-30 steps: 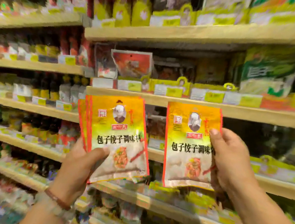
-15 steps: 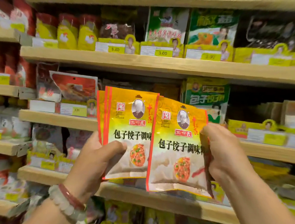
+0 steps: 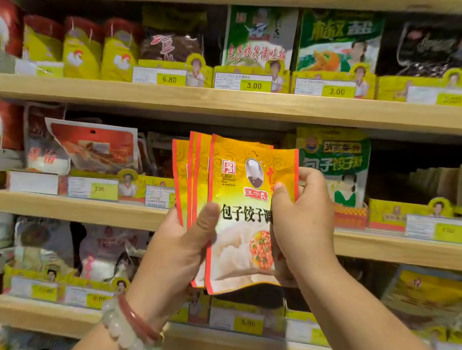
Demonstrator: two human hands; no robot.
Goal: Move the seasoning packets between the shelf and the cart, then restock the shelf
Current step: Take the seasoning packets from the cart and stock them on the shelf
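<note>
I hold a fanned stack of yellow and orange seasoning packets (image 3: 237,211) upright in front of the middle wooden shelf (image 3: 81,209). My left hand (image 3: 182,243) grips the stack from the left, thumb across the front packet. My right hand (image 3: 300,225) grips the front packet's right edge, thumb on its face. Behind the stack the shelf slot is dark and mostly hidden. No cart is in view.
Wooden shelves run above and below. Green seasoning packets (image 3: 334,161) stand right of the stack, a red and white packet (image 3: 92,146) to its left. Yellow price tags (image 3: 254,84) line the shelf fronts. Bracelets (image 3: 132,331) circle my left wrist.
The packet in my right hand has come left and now lies on the front of the stack in my left hand. The view has tilted upward along the shelves.
</note>
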